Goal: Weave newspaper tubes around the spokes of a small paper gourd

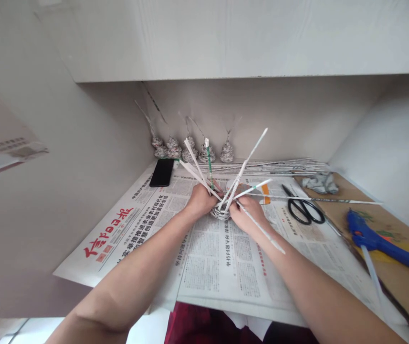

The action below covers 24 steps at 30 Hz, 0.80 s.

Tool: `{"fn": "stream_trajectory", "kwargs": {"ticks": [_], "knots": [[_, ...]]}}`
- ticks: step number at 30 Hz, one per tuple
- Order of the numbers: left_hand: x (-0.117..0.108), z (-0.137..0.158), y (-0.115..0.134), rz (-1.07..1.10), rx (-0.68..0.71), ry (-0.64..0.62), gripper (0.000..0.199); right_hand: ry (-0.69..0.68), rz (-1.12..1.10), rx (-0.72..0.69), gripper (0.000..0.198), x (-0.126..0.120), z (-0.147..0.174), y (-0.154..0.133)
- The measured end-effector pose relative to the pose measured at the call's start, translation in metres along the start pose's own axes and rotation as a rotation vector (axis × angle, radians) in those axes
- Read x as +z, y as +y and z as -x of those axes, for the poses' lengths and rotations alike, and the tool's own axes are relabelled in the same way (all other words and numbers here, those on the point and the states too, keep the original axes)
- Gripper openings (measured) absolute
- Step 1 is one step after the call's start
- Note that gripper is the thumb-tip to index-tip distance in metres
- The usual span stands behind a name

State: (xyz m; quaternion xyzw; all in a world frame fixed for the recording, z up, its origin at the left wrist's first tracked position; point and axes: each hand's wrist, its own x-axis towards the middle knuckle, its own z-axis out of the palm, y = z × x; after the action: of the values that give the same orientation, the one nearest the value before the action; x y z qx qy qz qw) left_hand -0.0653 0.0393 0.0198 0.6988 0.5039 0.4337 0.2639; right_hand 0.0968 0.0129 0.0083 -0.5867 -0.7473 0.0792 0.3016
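Observation:
A small woven paper base [220,212] is between my two hands, above the newspaper-covered table. Several rolled paper sticks [239,177] spread out from it, upward and to the sides. My left hand [203,199] is closed on the left side of the weaving, fingers partly hidden behind the sticks. Against its right side my right hand [249,212] is closed, near where the sticks meet the woven part. One long paper stick [333,199] stretches away from the weaving to the right.
Several woven paper gourds [226,152] stand along the back wall, with a phone [162,172] in front at left. A bundle of paper sticks [283,166] lies behind my hands. Black scissors [304,210], a blue glue gun [379,241] and crumpled paper [319,183] lie right.

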Motion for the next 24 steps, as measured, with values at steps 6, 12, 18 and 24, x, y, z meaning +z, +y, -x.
{"fn": "stream_trajectory", "kwargs": {"ticks": [6,12,18,24], "knots": [[0.002,0.0,-0.001,0.074,0.008,-0.013,0.007,0.023,-0.24,0.087,0.022,0.0,-0.001,-0.002],[0.006,0.001,0.002,0.131,-0.012,-0.003,0.006,0.116,-0.723,0.246,0.015,0.011,-0.007,0.002],[0.008,0.0,0.001,0.192,-0.049,-0.034,0.009,0.168,-0.791,0.233,0.012,0.016,-0.011,0.009],[0.01,0.0,0.001,0.258,-0.038,-0.052,0.017,0.212,-0.631,0.199,0.016,0.006,-0.009,0.002]]}}
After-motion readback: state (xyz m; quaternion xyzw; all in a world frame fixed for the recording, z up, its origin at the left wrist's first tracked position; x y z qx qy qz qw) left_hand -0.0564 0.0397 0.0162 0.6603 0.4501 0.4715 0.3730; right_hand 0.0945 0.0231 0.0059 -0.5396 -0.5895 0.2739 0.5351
